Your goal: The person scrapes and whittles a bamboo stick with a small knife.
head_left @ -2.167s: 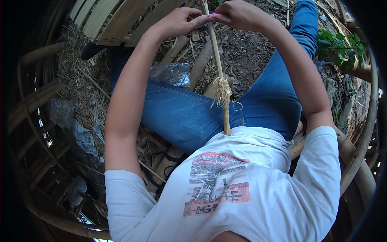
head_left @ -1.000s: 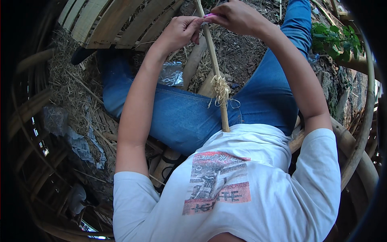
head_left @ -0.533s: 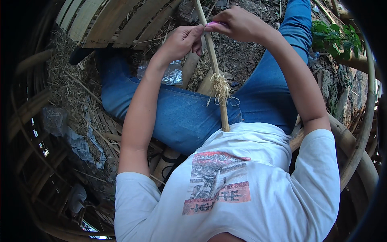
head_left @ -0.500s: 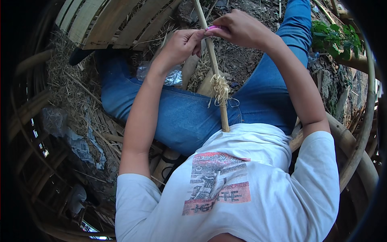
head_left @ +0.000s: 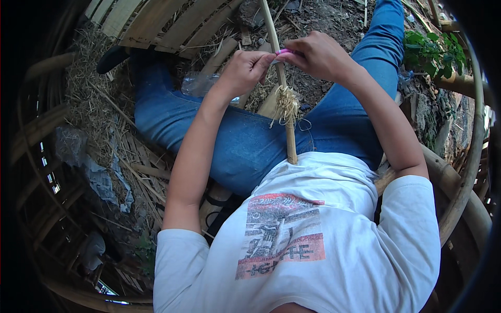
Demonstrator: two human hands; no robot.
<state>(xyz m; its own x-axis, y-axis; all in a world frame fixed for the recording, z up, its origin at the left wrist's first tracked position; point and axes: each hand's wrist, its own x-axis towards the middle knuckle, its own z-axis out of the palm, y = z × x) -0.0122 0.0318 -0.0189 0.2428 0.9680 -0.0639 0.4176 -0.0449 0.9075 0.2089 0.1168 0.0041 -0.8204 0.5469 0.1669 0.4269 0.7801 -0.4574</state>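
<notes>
A thin wooden stick stands up from my lap, its lower end against my white shirt. Frayed straw-coloured fibre is bunched around its lower part, and a thin loose strand curls off to the right. My right hand is closed in a pinch on a small bright pink object, whose kind I cannot make out, right at the stick. On the stick's left side, my left hand is closed, thumb and finger pressed together by a whitish bit. What it holds is too small to name.
Wooden slats lean at the far left beside dry straw. Clear plastic lies by my left leg, with crumpled plastic sheets farther left. A leafy green plant and curved bamboo poles stand at the right.
Both hands have come slightly nearer to my body and to the right, still pinched together at the stick. The stick's upper part has shifted right. The whole view has shifted a little.
</notes>
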